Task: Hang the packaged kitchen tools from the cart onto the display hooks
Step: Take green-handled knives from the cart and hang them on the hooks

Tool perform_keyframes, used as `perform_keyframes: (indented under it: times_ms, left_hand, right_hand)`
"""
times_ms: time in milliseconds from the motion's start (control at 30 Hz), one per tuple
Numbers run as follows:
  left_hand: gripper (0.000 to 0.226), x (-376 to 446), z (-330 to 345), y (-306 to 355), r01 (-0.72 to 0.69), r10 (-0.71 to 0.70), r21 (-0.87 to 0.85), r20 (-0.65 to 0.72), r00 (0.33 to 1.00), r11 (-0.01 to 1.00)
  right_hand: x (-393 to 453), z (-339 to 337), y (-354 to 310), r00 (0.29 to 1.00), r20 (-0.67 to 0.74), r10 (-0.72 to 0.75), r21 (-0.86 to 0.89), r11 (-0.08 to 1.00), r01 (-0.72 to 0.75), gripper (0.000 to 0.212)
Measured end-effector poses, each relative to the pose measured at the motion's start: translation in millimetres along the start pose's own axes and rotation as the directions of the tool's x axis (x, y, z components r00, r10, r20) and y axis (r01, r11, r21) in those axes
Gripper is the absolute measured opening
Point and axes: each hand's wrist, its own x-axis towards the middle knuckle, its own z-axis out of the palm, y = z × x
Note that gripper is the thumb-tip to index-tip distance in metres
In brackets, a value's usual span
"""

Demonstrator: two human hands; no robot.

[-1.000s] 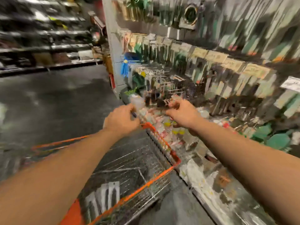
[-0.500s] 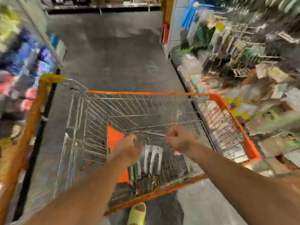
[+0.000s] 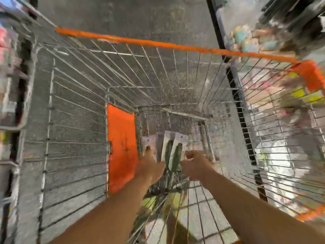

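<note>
Several packaged kitchen tools point(image 3: 173, 150), white cards with dark green handles, lie at the bottom of the wire cart point(image 3: 158, 44). My left hand point(image 3: 151, 166) reaches down into the cart, and its fingertips touch the leftmost package point(image 3: 149, 142). Just right of the packages my right hand point(image 3: 195, 164) hovers with its fingers curled, and I see nothing in it. The display hooks are out of view. Motion blurs the whole frame.
An orange child-seat flap point(image 3: 121, 147) hangs inside the cart, left of the packages. A blurred shelf of goods point(image 3: 281, 37) runs along the right, and another shelf point(image 3: 10, 67) is on the left. Grey floor point(image 3: 123, 13) lies ahead of the cart.
I have turned from the hook display down to the cart. Both hands have dropped from the display into the cart, down to the packages at the bottom.
</note>
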Motion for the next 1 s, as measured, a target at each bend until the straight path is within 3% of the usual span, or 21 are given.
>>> perform_keyframes:
  times_ms: [200,367,433,567,733,867,1000]
  left_hand:
    - [0.079,50.6,39.6,-24.6,0.214,-0.251,-0.233,-0.141,0.958,0.949]
    - [0.071,71.6,59.2,-45.8,0.302,-0.373,-0.314,-0.198,0.906,0.900]
    - [0.058,73.4,63.4,-51.9,0.324,-0.382,-0.246,-0.247,0.890,0.914]
    - [0.036,73.8,64.4,-57.0,0.345,-0.368,-0.130,-0.295,0.882,0.930]
    - [0.029,76.9,62.7,-53.0,0.382,-0.409,-0.147,-0.300,0.862,0.912]
    - [0.014,75.5,65.6,-50.3,0.372,-0.407,-0.168,-0.305,0.861,0.913]
    - [0.027,73.0,68.5,-50.2,0.347,-0.406,-0.233,-0.291,0.866,0.908]
  right_hand:
    - [77.6,31.6,21.4,0.994,-0.021,0.110,-0.151,0.982,-0.112,0.023]
    - [111.9,58.6,27.6,0.980,-0.089,0.178,-0.070,0.980,-0.184,0.054]
    - [112.0,63.4,29.9,0.978,-0.100,0.184,-0.087,0.977,-0.193,0.055]
    - [108.0,68.0,35.4,0.972,-0.195,0.129,0.012,0.992,-0.129,0.034]
    - [100.9,73.4,28.2,0.987,-0.158,-0.008,0.056,0.998,0.017,0.037]
    - [102.6,80.9,25.5,0.984,-0.173,0.035,0.099,0.995,-0.018,0.039]
    - [99.7,89.9,23.8,0.977,-0.202,0.062,0.150,0.988,-0.032,0.032]
